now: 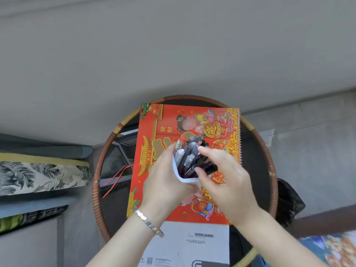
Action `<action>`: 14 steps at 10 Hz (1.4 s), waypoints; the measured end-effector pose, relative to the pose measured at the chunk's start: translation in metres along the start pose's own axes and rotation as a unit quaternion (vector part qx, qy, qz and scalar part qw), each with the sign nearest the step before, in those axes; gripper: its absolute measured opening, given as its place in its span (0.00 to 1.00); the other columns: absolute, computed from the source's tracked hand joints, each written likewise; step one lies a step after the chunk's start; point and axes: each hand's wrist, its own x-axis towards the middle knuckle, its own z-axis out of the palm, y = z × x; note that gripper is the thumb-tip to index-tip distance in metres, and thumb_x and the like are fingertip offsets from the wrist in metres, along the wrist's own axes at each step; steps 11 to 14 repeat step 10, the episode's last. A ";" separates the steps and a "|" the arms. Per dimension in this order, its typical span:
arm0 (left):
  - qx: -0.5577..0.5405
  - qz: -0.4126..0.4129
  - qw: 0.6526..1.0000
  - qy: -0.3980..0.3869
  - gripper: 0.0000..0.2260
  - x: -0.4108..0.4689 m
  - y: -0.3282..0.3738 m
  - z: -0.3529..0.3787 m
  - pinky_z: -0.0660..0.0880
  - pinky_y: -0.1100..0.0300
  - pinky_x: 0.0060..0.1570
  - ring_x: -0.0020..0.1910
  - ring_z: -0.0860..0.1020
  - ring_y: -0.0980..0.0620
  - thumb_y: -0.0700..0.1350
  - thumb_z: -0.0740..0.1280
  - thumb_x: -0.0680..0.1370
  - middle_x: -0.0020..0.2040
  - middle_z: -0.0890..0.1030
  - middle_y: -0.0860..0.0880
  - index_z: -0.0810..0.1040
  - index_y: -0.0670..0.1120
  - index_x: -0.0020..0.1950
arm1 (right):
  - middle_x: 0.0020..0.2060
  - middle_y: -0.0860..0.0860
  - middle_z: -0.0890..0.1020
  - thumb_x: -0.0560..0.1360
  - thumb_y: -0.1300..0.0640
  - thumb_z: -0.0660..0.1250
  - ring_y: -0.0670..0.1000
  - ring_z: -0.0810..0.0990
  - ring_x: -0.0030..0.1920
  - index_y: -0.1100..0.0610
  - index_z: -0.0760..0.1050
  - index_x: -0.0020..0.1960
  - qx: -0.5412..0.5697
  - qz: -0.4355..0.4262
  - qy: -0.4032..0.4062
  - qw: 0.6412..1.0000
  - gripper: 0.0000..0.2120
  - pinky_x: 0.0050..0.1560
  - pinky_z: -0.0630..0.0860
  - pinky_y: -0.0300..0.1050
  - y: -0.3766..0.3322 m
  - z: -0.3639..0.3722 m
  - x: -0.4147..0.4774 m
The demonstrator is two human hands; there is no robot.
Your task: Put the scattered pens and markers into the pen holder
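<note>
Both forearms closest to lens. Left hand wrapping closed around white pen holder, lifting it off red calendar on round desk. Right hand pinching dark marker between thumb and fingers, feeding it in at rim. Holder packed with pens, caps up, crowding mouth. Risking jam or tip-out: tilted holder, tight bundle, marker catching on neighbours. White manual lying nearer. Seeing no loose pens elsewhere.
</note>
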 end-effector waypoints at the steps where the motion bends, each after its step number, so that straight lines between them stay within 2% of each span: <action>1: -0.025 0.010 1.000 -0.010 0.36 -0.008 -0.003 0.006 0.79 0.52 0.56 0.60 0.79 0.61 0.55 0.74 0.58 0.60 0.80 0.62 0.69 0.63 0.66 | 0.61 0.50 0.75 0.74 0.59 0.65 0.53 0.69 0.60 0.52 0.73 0.61 -0.115 -0.020 0.026 0.993 0.16 0.67 0.63 0.41 0.002 0.008 -0.027; 2: -0.061 0.009 0.998 -0.018 0.44 -0.015 -0.010 0.007 0.78 0.56 0.58 0.60 0.77 0.65 0.49 0.81 0.60 0.59 0.78 0.67 0.62 0.63 0.70 | 0.68 0.48 0.65 0.78 0.56 0.59 0.52 0.63 0.68 0.51 0.71 0.64 -0.073 -0.002 0.006 0.997 0.15 0.71 0.56 0.42 0.001 0.003 -0.040; 3: -0.091 0.010 0.996 -0.023 0.32 -0.017 -0.014 0.005 0.77 0.71 0.43 0.44 0.81 0.72 0.42 0.83 0.60 0.46 0.81 0.71 0.69 0.65 0.52 | 0.70 0.37 0.62 0.77 0.51 0.58 0.44 0.63 0.70 0.42 0.65 0.67 0.012 0.129 0.014 0.991 0.19 0.71 0.60 0.41 0.002 -0.007 -0.036; 4: -0.093 0.044 0.995 -0.017 0.30 -0.009 -0.023 0.005 0.77 0.74 0.43 0.51 0.78 0.56 0.40 0.83 0.60 0.51 0.79 0.61 0.72 0.60 0.52 | 0.59 0.43 0.76 0.80 0.55 0.56 0.42 0.76 0.60 0.46 0.65 0.68 0.209 0.376 -0.047 0.901 0.16 0.65 0.72 0.44 0.012 -0.014 -0.024; 5: -0.061 0.062 0.996 -0.019 0.38 0.006 -0.030 0.008 0.64 0.82 0.50 0.61 0.62 0.60 0.40 0.83 0.58 0.54 0.61 0.67 0.64 0.69 0.52 | 0.50 0.37 0.80 0.81 0.56 0.53 0.36 0.77 0.55 0.44 0.76 0.53 0.202 0.359 -0.095 0.906 0.14 0.59 0.73 0.35 0.016 -0.010 -0.013; 6: -0.063 0.069 0.996 -0.011 0.41 0.033 -0.035 0.011 0.63 0.76 0.57 0.59 0.64 0.64 0.40 0.84 0.58 0.53 0.63 0.63 0.63 0.68 0.56 | 0.51 0.33 0.77 0.81 0.58 0.53 0.30 0.74 0.53 0.39 0.73 0.50 0.200 0.349 -0.105 0.910 0.16 0.56 0.69 0.26 0.021 0.007 -0.003; 7: -0.035 0.076 0.996 -0.008 0.44 0.057 -0.042 0.013 0.61 0.69 0.58 0.61 0.63 0.59 0.41 0.83 0.58 0.54 0.68 0.59 0.66 0.48 0.70 | 0.51 0.34 0.75 0.81 0.60 0.54 0.26 0.73 0.52 0.43 0.72 0.55 0.200 0.348 -0.078 0.913 0.14 0.51 0.67 0.20 0.031 0.021 0.001; 8: -0.015 0.086 0.996 -0.011 0.42 0.063 -0.050 0.016 0.66 0.62 0.62 0.61 0.64 0.58 0.43 0.83 0.60 0.53 0.67 0.61 0.67 0.46 0.69 | 0.56 0.43 0.78 0.81 0.60 0.53 0.33 0.74 0.56 0.49 0.74 0.59 0.182 0.347 -0.084 0.916 0.14 0.55 0.68 0.25 0.036 0.032 -0.003; 9: 0.011 0.065 0.998 -0.020 0.43 0.065 -0.069 0.021 0.72 0.52 0.64 0.66 0.69 0.50 0.44 0.83 0.58 0.60 0.70 0.53 0.67 0.48 0.69 | 0.60 0.50 0.78 0.81 0.60 0.53 0.47 0.73 0.63 0.57 0.75 0.63 0.131 0.352 -0.085 0.923 0.15 0.64 0.68 0.41 0.041 0.040 -0.013; 10: 0.002 0.052 0.997 -0.048 0.50 0.067 -0.079 0.020 0.75 0.47 0.63 0.67 0.71 0.50 0.46 0.82 0.62 0.72 0.66 0.50 0.56 0.54 0.77 | 0.59 0.50 0.78 0.81 0.59 0.54 0.46 0.73 0.62 0.58 0.74 0.63 0.125 0.370 -0.088 0.916 0.15 0.58 0.68 0.36 0.040 0.040 -0.017; 14: 0.002 0.052 0.997 -0.048 0.50 0.067 -0.079 0.020 0.75 0.47 0.63 0.67 0.71 0.50 0.46 0.82 0.62 0.72 0.66 0.50 0.56 0.54 0.77 | 0.59 0.50 0.78 0.81 0.59 0.54 0.46 0.73 0.62 0.58 0.74 0.63 0.125 0.370 -0.088 0.916 0.15 0.58 0.68 0.36 0.040 0.040 -0.017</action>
